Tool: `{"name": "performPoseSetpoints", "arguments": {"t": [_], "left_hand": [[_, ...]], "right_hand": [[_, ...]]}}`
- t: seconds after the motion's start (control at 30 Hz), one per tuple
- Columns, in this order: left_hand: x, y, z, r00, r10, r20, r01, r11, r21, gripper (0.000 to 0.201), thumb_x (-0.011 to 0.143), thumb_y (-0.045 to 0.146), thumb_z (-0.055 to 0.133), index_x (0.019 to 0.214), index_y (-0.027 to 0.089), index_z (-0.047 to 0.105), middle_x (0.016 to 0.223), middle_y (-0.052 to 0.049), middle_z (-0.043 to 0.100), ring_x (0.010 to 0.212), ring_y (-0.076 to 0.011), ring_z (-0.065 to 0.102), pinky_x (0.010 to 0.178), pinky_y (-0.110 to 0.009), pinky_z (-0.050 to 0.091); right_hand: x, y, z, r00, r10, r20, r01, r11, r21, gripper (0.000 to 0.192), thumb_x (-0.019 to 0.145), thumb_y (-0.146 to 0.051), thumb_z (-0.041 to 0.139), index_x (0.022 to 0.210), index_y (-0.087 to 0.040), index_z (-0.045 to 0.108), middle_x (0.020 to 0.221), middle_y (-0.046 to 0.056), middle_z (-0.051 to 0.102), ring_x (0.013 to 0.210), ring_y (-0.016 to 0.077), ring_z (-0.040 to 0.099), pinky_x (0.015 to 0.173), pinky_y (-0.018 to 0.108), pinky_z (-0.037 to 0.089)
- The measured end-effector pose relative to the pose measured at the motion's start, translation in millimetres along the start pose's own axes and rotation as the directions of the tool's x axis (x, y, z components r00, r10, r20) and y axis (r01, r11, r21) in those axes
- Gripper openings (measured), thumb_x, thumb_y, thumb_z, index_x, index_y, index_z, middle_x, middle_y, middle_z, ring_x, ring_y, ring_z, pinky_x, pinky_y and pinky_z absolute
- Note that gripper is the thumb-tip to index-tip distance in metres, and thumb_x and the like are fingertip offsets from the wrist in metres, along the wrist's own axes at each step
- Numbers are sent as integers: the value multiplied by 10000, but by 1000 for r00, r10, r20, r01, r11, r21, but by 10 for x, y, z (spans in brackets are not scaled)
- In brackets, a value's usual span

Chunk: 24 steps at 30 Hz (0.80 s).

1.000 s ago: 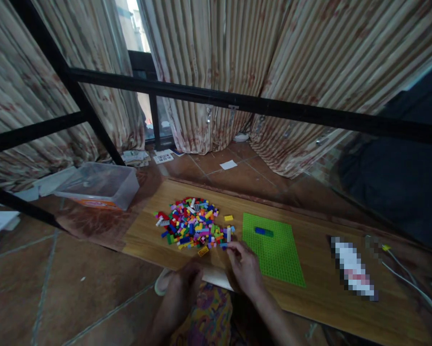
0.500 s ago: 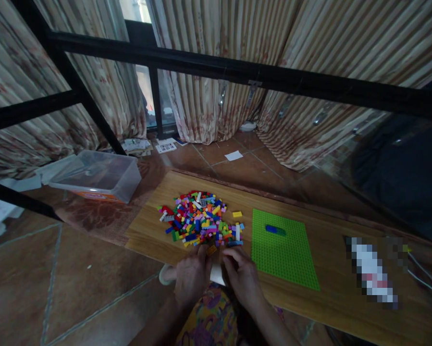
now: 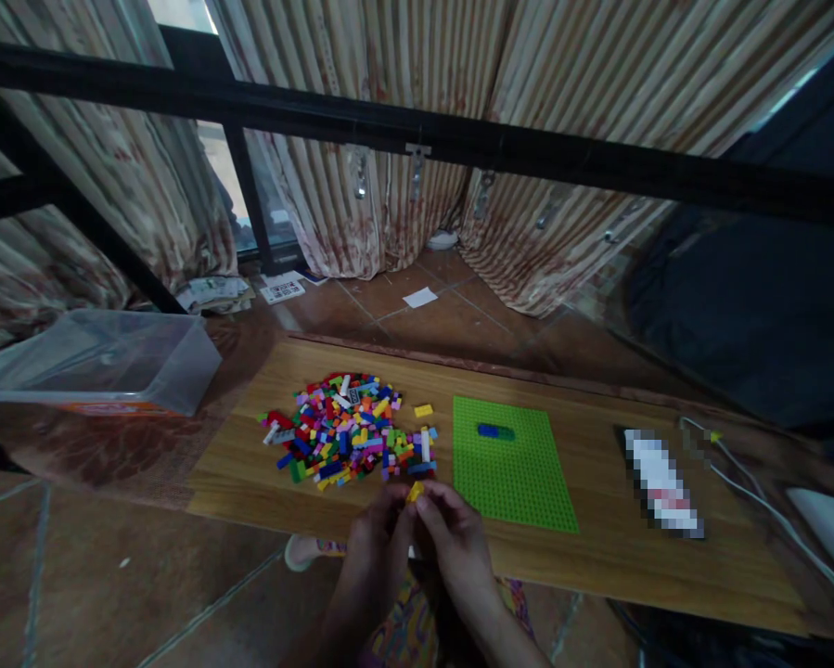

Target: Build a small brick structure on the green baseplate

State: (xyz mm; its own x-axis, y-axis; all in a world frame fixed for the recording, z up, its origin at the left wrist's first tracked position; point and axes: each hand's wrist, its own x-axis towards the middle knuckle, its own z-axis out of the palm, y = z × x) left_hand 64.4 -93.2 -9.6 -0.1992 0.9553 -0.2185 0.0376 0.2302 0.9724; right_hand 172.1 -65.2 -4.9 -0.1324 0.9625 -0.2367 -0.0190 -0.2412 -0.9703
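Both hands meet at the table's near edge around a small yellow toy brick (image 3: pixel 415 492). My left hand (image 3: pixel 381 529) pinches it from the left, and my right hand (image 3: pixel 458 533) closes on it from the right. Just beyond the fingers lies a heap of mixed coloured toy bricks (image 3: pixel 347 429). A single yellow brick (image 3: pixel 423 410) rests apart, right of the heap. To the right of my hands is a green studded baseplate (image 3: pixel 514 473), with a blue brick (image 3: pixel 488 430) and a darker green brick (image 3: pixel 506 433) end to end near its far side.
The wooden table (image 3: pixel 618 566) also bears a blurred white item (image 3: pixel 663 487) and white cables (image 3: pixel 757 501) at the right. A clear plastic bin (image 3: pixel 110 371) stands on the floor at left. A black metal rail (image 3: pixel 319 111) crosses before the curtains.
My hands have come together on the yellow brick, now raised between the fingertips; earlier they were farther apart. The camera view has turned rightward, so the table things appear farther left.
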Motion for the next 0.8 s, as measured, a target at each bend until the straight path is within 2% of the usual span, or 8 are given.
{"name": "performPoseSetpoints", "arguments": {"t": [0.17,0.27,0.4,0.57,0.67,0.8], "left_hand": [[41,83,143,994,28,109,-37,996,77,267,874,361,510,1047,194,627,844,-41,699,746,-168,649,678,-243,499],[46,48,227,992,40,119,-54,991,124,247,865,330,506,1037,195,622,798,-35,679,675,-156,626,614,-236,478],[44,-32,283,991,21,136,-47,981,187,210,867,337,496,945,193,627,763,-30,648,649,-151,599,579,-229,452],[88,-44,306,987,8,163,-52,962,268,221,857,340,483,914,196,640,722,-26,631,638,-158,586,560,-233,443],[130,-26,344,983,34,182,-87,953,290,221,850,334,483,893,197,651,743,-35,650,676,-171,603,591,-245,456],[163,-7,406,981,68,181,-122,942,312,213,830,312,495,891,194,662,763,-39,669,683,-179,613,621,-258,465]], "right_hand": [[5,-46,-212,996,-12,-92,9,999,-35,271,814,-457,614,866,-195,657,796,18,671,786,183,617,723,272,477],[81,-82,-398,984,-35,-173,23,997,-75,294,810,-480,602,827,-189,641,738,11,646,693,163,592,645,257,467],[264,-84,-779,940,-113,-322,60,984,-170,314,777,-499,618,798,-186,627,679,4,613,620,153,561,589,259,459],[491,-7,-1315,895,-140,-424,46,973,-225,381,727,-487,661,938,-171,639,854,73,693,749,208,638,668,319,509],[597,21,-1523,885,-225,-408,60,923,-379,407,761,-479,625,1008,-155,642,914,106,712,813,238,664,722,352,514],[747,11,-1624,871,-339,-354,41,770,-636,393,822,-461,543,1029,-147,656,893,129,725,789,252,675,715,365,509]]}}
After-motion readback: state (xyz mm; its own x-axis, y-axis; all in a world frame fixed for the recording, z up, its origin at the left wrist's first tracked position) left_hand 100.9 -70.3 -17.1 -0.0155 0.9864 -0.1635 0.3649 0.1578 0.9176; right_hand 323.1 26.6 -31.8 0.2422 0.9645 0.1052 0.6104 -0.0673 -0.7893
